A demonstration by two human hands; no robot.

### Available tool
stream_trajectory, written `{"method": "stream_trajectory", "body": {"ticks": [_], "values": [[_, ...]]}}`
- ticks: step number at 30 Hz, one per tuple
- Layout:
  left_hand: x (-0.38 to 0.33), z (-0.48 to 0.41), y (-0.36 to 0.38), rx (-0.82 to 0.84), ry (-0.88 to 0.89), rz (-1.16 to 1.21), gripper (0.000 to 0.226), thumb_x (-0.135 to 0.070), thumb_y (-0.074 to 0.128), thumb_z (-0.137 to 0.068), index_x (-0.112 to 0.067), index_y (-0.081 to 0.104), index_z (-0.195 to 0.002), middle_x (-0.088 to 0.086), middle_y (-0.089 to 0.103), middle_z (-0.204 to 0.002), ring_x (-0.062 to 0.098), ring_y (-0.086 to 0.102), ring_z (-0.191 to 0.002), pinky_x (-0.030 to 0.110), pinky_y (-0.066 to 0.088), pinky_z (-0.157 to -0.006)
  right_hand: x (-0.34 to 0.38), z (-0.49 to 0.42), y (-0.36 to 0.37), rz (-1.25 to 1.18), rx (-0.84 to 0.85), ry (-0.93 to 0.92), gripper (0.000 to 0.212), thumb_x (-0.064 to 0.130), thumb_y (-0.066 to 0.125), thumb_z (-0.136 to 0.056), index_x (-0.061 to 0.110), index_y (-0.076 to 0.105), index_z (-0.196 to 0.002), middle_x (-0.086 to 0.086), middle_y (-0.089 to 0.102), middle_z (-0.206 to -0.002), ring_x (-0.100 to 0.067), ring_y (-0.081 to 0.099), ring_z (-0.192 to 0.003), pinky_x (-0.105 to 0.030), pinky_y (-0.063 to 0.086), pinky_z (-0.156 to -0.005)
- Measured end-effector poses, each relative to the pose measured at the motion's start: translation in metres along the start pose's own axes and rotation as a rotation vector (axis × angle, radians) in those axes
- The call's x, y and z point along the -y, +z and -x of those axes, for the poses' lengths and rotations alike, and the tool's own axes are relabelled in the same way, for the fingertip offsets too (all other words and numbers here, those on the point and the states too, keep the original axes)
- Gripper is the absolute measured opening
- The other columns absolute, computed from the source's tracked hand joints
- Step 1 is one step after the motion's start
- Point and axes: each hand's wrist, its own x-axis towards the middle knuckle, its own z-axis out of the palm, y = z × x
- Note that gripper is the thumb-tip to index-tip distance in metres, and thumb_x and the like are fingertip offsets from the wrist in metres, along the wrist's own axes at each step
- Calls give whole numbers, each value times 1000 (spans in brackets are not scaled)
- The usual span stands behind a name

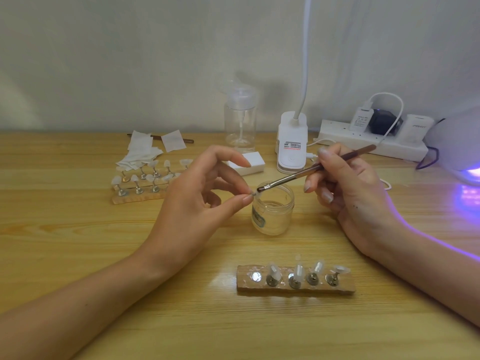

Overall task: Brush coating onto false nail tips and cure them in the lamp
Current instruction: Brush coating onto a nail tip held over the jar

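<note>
My left hand [200, 193] pinches a small metal stand with a clear nail tip [255, 194] between thumb and forefinger, just above the rim of an open glass jar [272, 213]. My right hand [348, 188] grips a brown-handled brush [311, 168], and its bristles touch the nail tip. In front of me lies a wooden holder [296, 288] with several nail tips on metal stands and one bare magnet at its left end. The curing lamp [462, 149] glows purple at the right edge.
A second wooden holder [140, 196] full of nail tips stands at the back left beside wipes [145, 149]. A clear pump bottle [240, 120], a white desk lamp base [292, 146], a white block [249, 163] and a power strip [374, 141] line the back.
</note>
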Motion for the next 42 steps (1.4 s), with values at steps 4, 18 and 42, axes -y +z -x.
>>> {"method": "stream_trajectory", "body": {"ticks": [4,18,42], "values": [[-1,0,1,-14,19,-41,35,-8,75,-88,-27,57,-110,-8,72,-88,13,71,-88,40,48,-60,0,0,-1,1,-37,25,21,35,61,-82,19,49,-76,-7,64,-57,-8,34,-40,-18,20,-42],[2,0,0,11,58,-14,33,-14,73,-89,-29,55,-112,-5,72,-91,16,71,-91,23,51,-67,1,0,-2,-19,-39,-4,20,36,60,-83,22,53,-71,-5,65,-59,-8,38,-39,-20,21,-43],[2,-1,1,18,61,13,30,-16,71,-87,-28,51,-106,-5,71,-88,15,70,-90,27,50,-67,2,1,1,-6,36,-41,20,36,60,-85,28,58,-67,-6,67,-61,-8,39,-40,-16,21,-41]]}}
